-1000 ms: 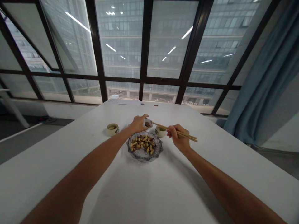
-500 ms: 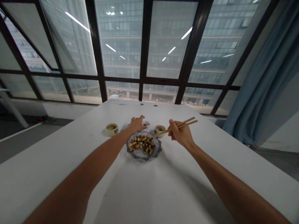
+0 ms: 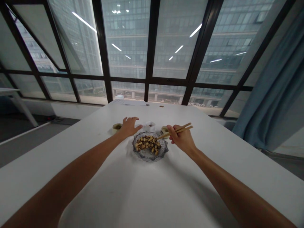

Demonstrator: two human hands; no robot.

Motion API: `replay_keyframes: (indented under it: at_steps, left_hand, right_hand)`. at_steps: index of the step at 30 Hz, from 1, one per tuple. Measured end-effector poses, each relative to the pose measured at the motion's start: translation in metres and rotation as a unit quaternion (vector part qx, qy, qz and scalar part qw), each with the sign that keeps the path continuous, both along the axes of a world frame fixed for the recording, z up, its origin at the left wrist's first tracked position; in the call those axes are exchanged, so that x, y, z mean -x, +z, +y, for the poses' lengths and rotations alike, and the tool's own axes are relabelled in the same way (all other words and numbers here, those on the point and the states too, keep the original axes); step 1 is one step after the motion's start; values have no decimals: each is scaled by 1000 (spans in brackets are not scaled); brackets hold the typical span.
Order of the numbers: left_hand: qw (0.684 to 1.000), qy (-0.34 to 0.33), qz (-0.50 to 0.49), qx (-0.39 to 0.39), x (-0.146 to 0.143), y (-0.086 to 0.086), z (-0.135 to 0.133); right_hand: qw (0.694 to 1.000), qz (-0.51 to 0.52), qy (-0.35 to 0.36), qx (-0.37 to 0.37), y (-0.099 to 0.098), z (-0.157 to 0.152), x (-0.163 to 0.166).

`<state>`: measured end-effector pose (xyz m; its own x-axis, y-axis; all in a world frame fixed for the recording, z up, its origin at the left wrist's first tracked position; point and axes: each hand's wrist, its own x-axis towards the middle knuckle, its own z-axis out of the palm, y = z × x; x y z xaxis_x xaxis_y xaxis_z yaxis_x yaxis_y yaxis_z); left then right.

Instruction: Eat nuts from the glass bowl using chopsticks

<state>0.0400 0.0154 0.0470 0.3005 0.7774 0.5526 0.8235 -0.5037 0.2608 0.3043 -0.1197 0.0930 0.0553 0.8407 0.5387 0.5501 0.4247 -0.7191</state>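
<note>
A glass dish of mixed nuts sits mid-table. My right hand grips a pair of wooden chopsticks; their tips point down-left into the nuts at the dish's right side. My left hand lies flat on the table, fingers spread, between a small beige cup on its left and a small white cup on its right. A second beige cup stands behind the chopsticks, partly hidden by them.
The white table runs to a far edge below a wall of large windows, with papers lying near that edge. A blue curtain hangs at the right. Another table's leg shows at far left.
My left hand came off the white cup and moved left to lie flat on the table. The chopsticks swung from over the white cup to point into the dish of nuts.
</note>
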Motion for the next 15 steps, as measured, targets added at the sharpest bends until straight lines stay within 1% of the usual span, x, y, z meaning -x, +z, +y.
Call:
replay_keyframes:
  at_steps: [4, 6, 8, 10, 12, 15]
  left_hand:
    - [998, 18, -42, -50, 38, -8, -12]
    - [995, 40, -57, -74, 57, -14, -16]
    - [991, 67, -72, -87, 73, -21, -19]
    - [987, 93, -92, -92, 85, -29, -20]
    - [983, 114, -114, -86, 93, -36, -19]
    - [979, 132, -149, -51, 99, -47, -16]
  right_hand:
    - [1000, 1, 10, -12, 5, 0, -6]
    - [999, 38, 7, -11, 7, 2, -10]
    - [995, 99, 8, 0, 6, 6, -13]
    - [986, 167, 22, 18, 1, 12, -14]
    - [972, 229, 43, 38, -9, 19, -14]
    - [947, 308, 54, 75, -27, 27, -14]
